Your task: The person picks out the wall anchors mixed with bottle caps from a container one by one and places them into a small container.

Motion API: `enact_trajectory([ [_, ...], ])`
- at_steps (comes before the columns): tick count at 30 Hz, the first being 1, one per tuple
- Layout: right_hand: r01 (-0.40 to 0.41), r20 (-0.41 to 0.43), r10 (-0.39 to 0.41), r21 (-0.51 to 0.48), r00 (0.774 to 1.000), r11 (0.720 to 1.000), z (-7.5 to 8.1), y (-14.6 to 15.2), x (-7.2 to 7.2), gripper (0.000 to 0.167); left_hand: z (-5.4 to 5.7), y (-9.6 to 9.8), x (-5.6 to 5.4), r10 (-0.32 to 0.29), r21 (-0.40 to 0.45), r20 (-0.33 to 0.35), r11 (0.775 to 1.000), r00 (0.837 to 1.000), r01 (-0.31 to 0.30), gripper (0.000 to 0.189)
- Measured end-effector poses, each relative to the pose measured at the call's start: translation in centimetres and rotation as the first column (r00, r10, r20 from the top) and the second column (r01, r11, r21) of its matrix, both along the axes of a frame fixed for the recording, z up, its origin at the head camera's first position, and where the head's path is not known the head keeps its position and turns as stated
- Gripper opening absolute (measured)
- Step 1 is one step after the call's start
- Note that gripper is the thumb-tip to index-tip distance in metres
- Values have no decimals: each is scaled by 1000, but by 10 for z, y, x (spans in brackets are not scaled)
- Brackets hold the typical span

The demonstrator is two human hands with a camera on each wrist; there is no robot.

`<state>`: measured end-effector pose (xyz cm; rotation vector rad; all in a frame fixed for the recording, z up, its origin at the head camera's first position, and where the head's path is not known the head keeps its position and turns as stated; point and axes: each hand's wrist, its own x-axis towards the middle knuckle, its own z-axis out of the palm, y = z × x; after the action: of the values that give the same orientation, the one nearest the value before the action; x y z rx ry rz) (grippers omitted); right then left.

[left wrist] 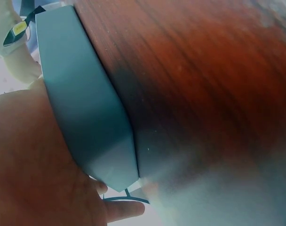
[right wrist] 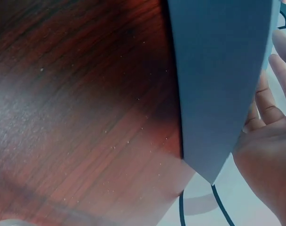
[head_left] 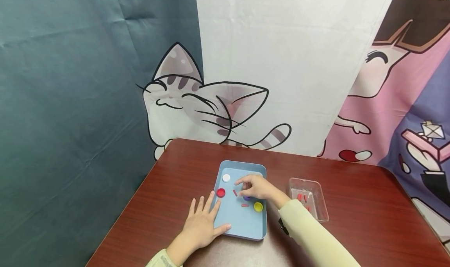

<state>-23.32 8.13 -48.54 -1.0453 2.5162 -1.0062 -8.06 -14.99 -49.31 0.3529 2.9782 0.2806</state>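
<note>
A light blue tray (head_left: 246, 232) lies on the table with small round caps in it: white (head_left: 226, 178), red (head_left: 220, 192), yellow (head_left: 258, 207) and a purple one (head_left: 247, 198) partly covered by the right hand. Two short red sticks (head_left: 235, 193) (head_left: 245, 205) lie on the tray floor between the caps. My left hand (head_left: 200, 224), fingers spread, rests at the tray's left edge. Over the tray, my right hand (head_left: 258, 187) has thumb and index finger apart, close to the upper red stick, with nothing visible between them. Both wrist views mostly show the tray's outer wall (left wrist: 86, 89).
To the right of the tray stands a clear plastic box (head_left: 321, 204) with several red sticks inside. The brown wooden table (head_left: 158, 204) meets a printed cloth backdrop (head_left: 281, 44) at its back and a dark curtain (head_left: 70, 122) on the left.
</note>
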Motion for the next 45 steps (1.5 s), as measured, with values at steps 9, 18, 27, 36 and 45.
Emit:
enact_trajectory([
  [9,27,-93,-20,79,995,997,-6,-9,-3,34,-2,-1,0,-8,6,-8,1000,1000,8,92],
  [18,17,-151,8,165,989,986,-5,-16,-1,28,-1,0,-1,-6,7,7,1000,1000,6,91],
  [27,43,-140,-11,234,990,971,-8,-20,-4,26,-2,0,0,-6,-10,-3,1000,1000,6,91],
  [36,66,-142,-32,239,989,969,-10,-24,-6,19,-2,0,0,0,-1,0,1000,1000,0,91],
  [45,67,-158,-41,166,987,984,-9,-24,-5,12,-4,0,-1,0,6,0,1000,1000,0,91],
])
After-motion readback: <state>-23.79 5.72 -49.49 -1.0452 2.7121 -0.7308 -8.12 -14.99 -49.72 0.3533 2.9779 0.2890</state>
